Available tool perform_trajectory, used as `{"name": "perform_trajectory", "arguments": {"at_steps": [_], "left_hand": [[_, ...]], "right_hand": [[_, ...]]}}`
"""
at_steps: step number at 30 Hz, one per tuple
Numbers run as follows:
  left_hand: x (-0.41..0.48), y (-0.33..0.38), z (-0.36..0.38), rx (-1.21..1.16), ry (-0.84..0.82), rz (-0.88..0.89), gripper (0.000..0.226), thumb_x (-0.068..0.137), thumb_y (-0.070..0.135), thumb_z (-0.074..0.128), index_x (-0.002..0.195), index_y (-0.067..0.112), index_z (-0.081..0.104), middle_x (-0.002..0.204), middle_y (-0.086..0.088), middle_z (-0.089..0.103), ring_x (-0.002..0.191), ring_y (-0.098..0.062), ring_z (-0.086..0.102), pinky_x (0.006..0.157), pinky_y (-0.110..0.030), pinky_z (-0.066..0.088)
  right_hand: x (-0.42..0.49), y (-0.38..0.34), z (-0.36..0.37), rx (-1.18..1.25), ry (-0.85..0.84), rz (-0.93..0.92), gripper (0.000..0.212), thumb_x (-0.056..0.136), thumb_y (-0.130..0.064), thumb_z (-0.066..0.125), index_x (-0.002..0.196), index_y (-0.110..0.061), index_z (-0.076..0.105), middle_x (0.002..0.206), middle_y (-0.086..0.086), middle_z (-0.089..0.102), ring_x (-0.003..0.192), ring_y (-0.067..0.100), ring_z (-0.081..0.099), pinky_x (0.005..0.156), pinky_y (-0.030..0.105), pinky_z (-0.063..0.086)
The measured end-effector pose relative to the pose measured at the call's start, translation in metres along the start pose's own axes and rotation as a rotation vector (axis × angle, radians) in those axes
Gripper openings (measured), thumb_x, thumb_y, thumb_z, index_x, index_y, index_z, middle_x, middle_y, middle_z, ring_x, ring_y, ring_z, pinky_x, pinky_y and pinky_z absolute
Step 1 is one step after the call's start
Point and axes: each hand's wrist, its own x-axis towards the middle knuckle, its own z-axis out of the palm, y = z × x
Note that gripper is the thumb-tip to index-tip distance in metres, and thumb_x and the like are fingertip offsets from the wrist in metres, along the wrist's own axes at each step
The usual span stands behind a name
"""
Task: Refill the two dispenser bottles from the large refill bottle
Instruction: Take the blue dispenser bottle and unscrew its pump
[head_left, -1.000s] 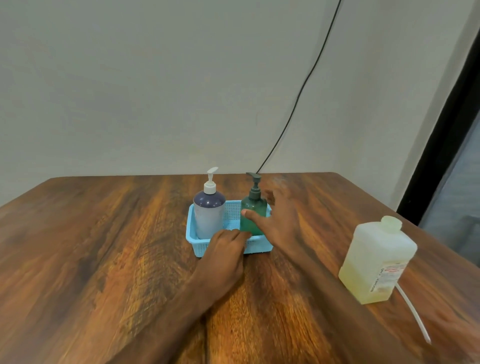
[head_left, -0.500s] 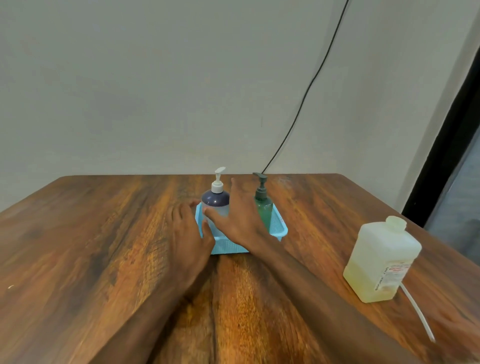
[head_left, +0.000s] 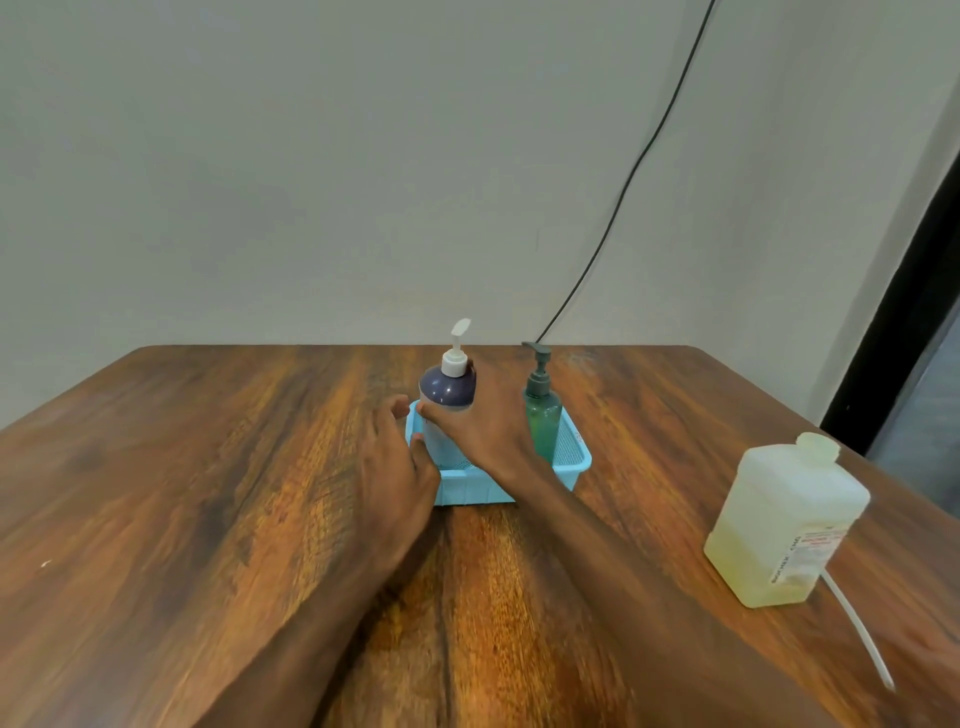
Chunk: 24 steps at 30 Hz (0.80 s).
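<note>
So from the head cam: two dispenser bottles stand upright in one light blue basket out in the middle of the wooden surface, a white one with a dark purple shoulder and white pump on the left and a green one with a dark pump on the right. One big refill bottle stands well apart near the right edge, cap on, yellowish liquid filling only its lower part, with a white tube lying beside its base. Right hand is wrapped around the white bottle's body, thumb on the near side. Left hand is pressed against the basket's left wall, fingers loosely curled, not gripping anything I can make out. One black cable runs down the wall. Compared with a second ago, the right hand has switched from the green bottle to the white one, the left has gone from the front rim to the left side, and the basket has turned at an angle.
</note>
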Motion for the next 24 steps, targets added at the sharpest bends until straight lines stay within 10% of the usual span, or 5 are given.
{"name": "perform_trajectory", "arguments": {"at_steps": [8,11,17,24], "left_hand": [[-0.011,0.023,-0.013,-0.053,0.087,0.09,0.032,0.106,0.047,0.047,0.134,0.032,0.049,0.131,0.008,0.054,0.119,-0.011,0.053,0.098,-0.023,0.051],[-0.03,0.05,-0.019,-0.227,-0.061,0.062,0.05,0.095,0.065,0.051,0.133,0.033,0.05,0.129,0.006,0.059,0.113,-0.017,0.063,0.082,-0.008,0.05],[-0.075,0.088,-0.01,-0.477,-0.42,0.372,0.046,0.1,0.024,0.056,0.145,0.022,0.046,0.141,0.008,0.057,0.132,-0.021,0.056,0.106,-0.036,0.049],[-0.088,0.086,0.008,-0.315,-0.724,0.478,0.093,0.085,0.037,0.082,0.156,0.037,0.022,0.153,0.02,0.043,0.141,-0.004,0.045,0.115,-0.022,0.04]], "right_hand": [[-0.032,-0.046,-0.098,-0.009,0.017,-0.067,0.054,0.072,-0.044,0.088,0.116,-0.034,0.059,0.104,-0.024,0.063,0.09,-0.003,0.061,0.076,0.01,0.047],[-0.06,-0.036,-0.127,-0.018,-0.077,0.045,0.06,0.07,-0.052,0.087,0.117,-0.039,0.051,0.101,-0.029,0.054,0.086,-0.007,0.056,0.076,0.008,0.042],[-0.12,0.003,-0.161,-0.033,-0.057,0.018,0.068,0.056,-0.06,0.089,0.117,-0.043,0.064,0.109,-0.031,0.068,0.1,-0.012,0.062,0.082,0.009,0.051],[-0.152,0.025,-0.16,-0.033,0.011,0.091,0.065,0.051,-0.066,0.083,0.105,-0.057,0.048,0.104,-0.045,0.05,0.099,-0.034,0.046,0.074,-0.008,0.038]]}}
